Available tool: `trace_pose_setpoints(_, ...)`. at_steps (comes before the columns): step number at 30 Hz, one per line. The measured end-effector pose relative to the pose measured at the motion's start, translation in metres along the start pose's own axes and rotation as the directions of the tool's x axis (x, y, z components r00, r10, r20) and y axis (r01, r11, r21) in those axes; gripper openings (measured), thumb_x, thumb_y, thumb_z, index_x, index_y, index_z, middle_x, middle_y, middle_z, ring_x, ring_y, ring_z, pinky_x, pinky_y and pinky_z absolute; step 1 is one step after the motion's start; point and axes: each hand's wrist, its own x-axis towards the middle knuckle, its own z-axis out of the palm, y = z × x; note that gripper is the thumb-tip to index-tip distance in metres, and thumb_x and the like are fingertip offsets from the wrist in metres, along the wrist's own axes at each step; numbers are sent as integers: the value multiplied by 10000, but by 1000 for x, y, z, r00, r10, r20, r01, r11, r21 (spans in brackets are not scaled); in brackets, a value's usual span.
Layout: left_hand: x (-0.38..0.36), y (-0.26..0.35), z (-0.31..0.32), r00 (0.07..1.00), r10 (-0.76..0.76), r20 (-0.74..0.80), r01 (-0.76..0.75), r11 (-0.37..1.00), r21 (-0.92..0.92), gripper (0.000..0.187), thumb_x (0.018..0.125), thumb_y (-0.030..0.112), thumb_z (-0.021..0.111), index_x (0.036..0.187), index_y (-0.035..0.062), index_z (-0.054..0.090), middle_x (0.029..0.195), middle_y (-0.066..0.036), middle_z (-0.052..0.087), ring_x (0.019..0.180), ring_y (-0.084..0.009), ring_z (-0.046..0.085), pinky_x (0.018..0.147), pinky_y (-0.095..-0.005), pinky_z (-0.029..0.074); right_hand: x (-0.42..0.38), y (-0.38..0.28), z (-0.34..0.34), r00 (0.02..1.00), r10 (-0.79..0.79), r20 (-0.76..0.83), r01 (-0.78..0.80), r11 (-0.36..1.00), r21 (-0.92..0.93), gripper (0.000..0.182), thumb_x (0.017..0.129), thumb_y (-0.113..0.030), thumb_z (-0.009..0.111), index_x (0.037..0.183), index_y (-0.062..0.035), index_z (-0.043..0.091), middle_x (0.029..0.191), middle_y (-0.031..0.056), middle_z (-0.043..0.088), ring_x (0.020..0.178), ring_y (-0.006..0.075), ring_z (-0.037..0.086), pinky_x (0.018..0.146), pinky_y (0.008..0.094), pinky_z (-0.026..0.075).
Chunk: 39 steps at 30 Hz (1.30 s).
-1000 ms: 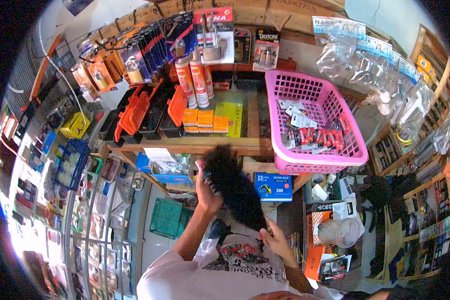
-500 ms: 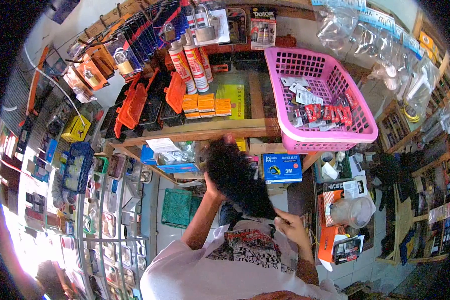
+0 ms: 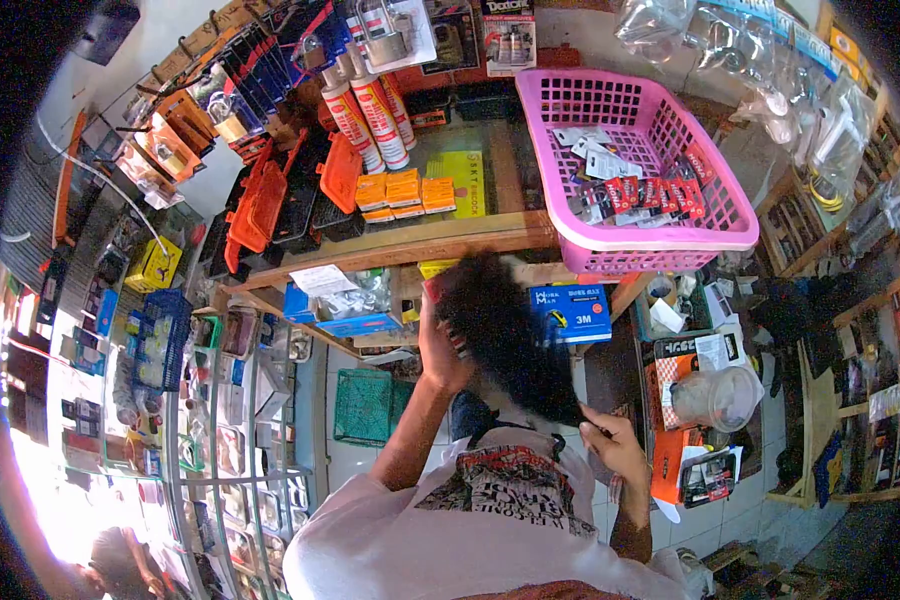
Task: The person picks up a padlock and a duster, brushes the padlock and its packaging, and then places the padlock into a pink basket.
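Note:
A black, fluffy feather duster [image 3: 510,340] slants across the middle of the view, over the front of the wooden shelf. My right hand [image 3: 615,442] is closed round its lower end. On the other side of the duster, my left hand [image 3: 444,350] is raised with its fingers curled round something. Only a reddish edge of that thing shows; the black feathers cover the rest, so I cannot make out its kind. Behind the duster, a blue box marked 3M [image 3: 582,314] and an open blue box of plastic-wrapped items [image 3: 355,322] sit under the shelf edge.
A pink basket [image 3: 660,238] of carded packets stands on the shelf [image 3: 410,240], beside small orange boxes [image 3: 404,190] and sealant tubes [image 3: 370,120]. A green crate [image 3: 362,405] is on the floor at left. A clear tub [image 3: 715,400] stands at right. Another person is at lower left.
The duster and my right hand have shifted to the right. More of my left hand shows beside the feathers, with a reddish edge in it. The view has tilted slightly.

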Motion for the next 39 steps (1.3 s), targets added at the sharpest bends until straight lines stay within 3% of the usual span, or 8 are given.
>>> trace_pose_setpoints(4,5,-24,-27,993,47,108,-89,901,425,570,958,512,429,1356,112,508,1325,-102,572,1226,-324,530,1057,-505,390,-5,11,-9,997,-42,65,43,999,-11,374,948,-127,621,1310,-43,582,809,7,631,658,60,510,615,239,460)
trace_pose_setpoints(8,-6,-7,8,991,-132,33,135,976,-173,516,924,393,528,1339,88,492,1333,-92,552,1194,-313,546,1063,-499,396,-10,6,-9,1000,25,15,-26,999,25,361,951,-134,619,1295,-28,587,844,12,646,695,53,517,642,231,466)
trace_pose_setpoints(12,-2,-40,-34,967,144,208,-252,621,742,513,882,333,596,1315,81,483,1291,-88,561,1173,-272,559,1022,-483,445,-12,0,-25,999,-42,24,42,999,0,344,942,-118,629,1271,-24,604,876,20,674,726,48,527,658,231,476)
trace_pose_setpoints(20,0,-30,-7,900,-369,230,409,898,-160,598,961,582,392,1344,139,517,1327,-135,551,1191,-305,545,1015,-519,412,-21,6,-41,999,-20,-37,20,1000,2,342,920,-60,639,1261,-49,624,768,-19,606,641,41,478,572,230,421)
trace_pose_setpoints(29,-13,-13,10,807,-581,103,590,792,-155,638,935,383,546,1450,103,296,1373,-114,511,1257,-270,503,1094,-449,380,-33,-8,-65,997,41,-63,-43,999,-29,321,894,-32,651,1215,-51,657,733,22,643,623,65,519,581,262,456)
trace_pose_setpoints(32,-7,-32,4,851,-344,398,105,852,513,831,744,253,783,1430,82,347,1425,-86,463,1274,-273,489,1107,-456,366,-33,-10,-68,999,-44,-29,41,994,-102,306,901,-37,646,1205,-52,665,722,13,630,622,63,518,566,256,442)
trace_pose_setpoints(35,-13,-39,-12,587,-702,402,786,614,-74,675,950,539,474,1451,101,355,1454,-102,444,1325,-355,428,1067,-628,345,-26,-5,-70,998,-23,-51,16,991,-132,336,903,-76,655,1238,-90,651,727,2,638,624,50,493,582,251,442)
trace_pose_setpoints(39,-21,-50,-22,671,-683,287,643,729,233,668,944,610,380,1420,143,431,1374,-135,520,1241,-396,502,1013,-668,362,-27,0,-80,997,73,25,-72,997,-32,343,904,-111,672,1247,-118,653,718,-14,635,627,36,481,567,240,429)
